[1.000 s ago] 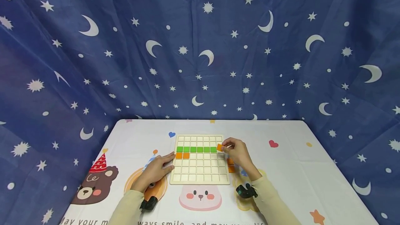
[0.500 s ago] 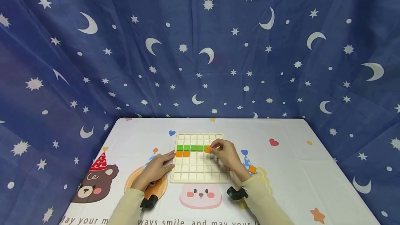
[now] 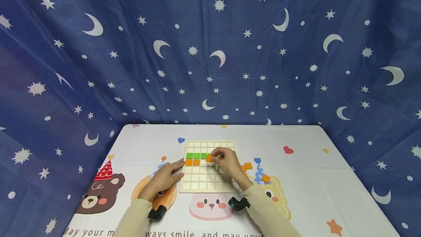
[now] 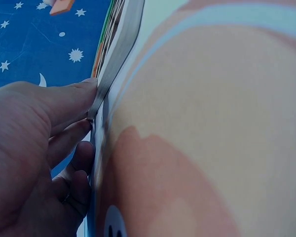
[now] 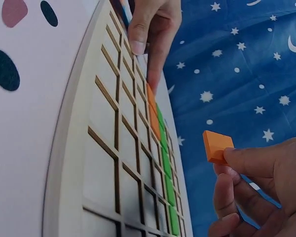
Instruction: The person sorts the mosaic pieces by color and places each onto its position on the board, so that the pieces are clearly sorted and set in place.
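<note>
A square wooden grid board [image 3: 203,185] lies on the table in the head view. Green square tiles [image 3: 196,155] line one of its rows, and two orange tiles [image 3: 192,162] sit at the left end of the row below. My right hand [image 3: 227,162] pinches another orange square tile [image 3: 209,158] between thumb and fingers; the right wrist view has this orange tile [image 5: 218,146] held above the board. Along the board's left edge rests my left hand [image 3: 164,177], its fingers fairly straight and its fingertips against the rim.
Several loose orange tiles [image 3: 248,165] lie right of the board, partly hidden by the right forearm; one orange tile [image 3: 266,178] is farther right. A white tablecloth [image 3: 296,200] with cartoon prints covers the table. Behind it hangs a blue curtain [image 3: 210,57] with moons and stars.
My right hand has carried the pinched orange tile leftward across the board from its right edge. More loose orange tiles show behind it. My left hand stays at the left edge.
</note>
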The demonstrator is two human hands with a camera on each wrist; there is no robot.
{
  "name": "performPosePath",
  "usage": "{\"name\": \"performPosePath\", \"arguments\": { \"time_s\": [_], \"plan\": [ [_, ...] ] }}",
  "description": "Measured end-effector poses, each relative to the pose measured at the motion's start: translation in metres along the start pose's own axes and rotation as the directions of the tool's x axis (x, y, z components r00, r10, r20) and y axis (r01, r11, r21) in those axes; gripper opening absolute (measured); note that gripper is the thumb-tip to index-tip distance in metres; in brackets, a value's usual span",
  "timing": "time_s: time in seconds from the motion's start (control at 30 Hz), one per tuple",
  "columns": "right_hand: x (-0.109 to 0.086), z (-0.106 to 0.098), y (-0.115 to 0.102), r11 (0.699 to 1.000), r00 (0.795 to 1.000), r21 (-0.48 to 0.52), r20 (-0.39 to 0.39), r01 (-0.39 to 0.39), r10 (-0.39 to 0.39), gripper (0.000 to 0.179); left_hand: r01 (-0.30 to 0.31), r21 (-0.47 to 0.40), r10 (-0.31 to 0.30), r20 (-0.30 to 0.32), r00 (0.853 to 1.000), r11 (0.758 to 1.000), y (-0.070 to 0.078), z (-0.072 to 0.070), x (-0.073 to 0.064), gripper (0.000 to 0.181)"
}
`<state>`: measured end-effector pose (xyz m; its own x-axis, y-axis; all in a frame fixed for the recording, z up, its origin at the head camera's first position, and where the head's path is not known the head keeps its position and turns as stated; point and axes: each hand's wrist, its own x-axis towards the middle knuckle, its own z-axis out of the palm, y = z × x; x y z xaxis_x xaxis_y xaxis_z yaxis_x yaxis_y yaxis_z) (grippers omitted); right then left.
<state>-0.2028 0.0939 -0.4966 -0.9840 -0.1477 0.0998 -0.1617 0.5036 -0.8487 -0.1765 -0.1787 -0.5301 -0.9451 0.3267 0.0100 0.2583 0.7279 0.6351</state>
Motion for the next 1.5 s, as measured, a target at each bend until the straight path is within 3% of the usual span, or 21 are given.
{"name": "performPosePath", "arguments": {
  "time_s": [0.3, 0.7, 1.13, 1.5],
  "plan": [
    [0.007, 0.019, 0.006, 0.999, 1.0, 0.016, -0.003, -0.027, 0.027, 0.007, 0.005, -0.005, -0.005, 0.003, 1.0, 1.0, 0.001, 0.0, 0.0, 0.051],
    [0.014, 0.032, 0.011, 0.997, 1.0, -0.081, -0.019, 0.007, -0.008, 0.005, 0.011, 0.001, -0.011, 0.003, 1.0, 1.0, 0.001, 0.0, 0.0, 0.051],
    [0.014, 0.036, 0.012, 0.98, 0.998, -0.193, -0.005, 0.053, -0.055, 0.005, -0.006, 0.013, 0.006, -0.013, 1.0, 1.0, 0.0, 0.001, 0.0, 0.051],
    [0.013, 0.036, 0.012, 0.972, 0.999, -0.233, 0.01, 0.035, -0.034, 0.006, 0.002, 0.016, -0.002, -0.014, 1.0, 1.0, 0.0, 0.001, 0.001, 0.051]
  ]
}}
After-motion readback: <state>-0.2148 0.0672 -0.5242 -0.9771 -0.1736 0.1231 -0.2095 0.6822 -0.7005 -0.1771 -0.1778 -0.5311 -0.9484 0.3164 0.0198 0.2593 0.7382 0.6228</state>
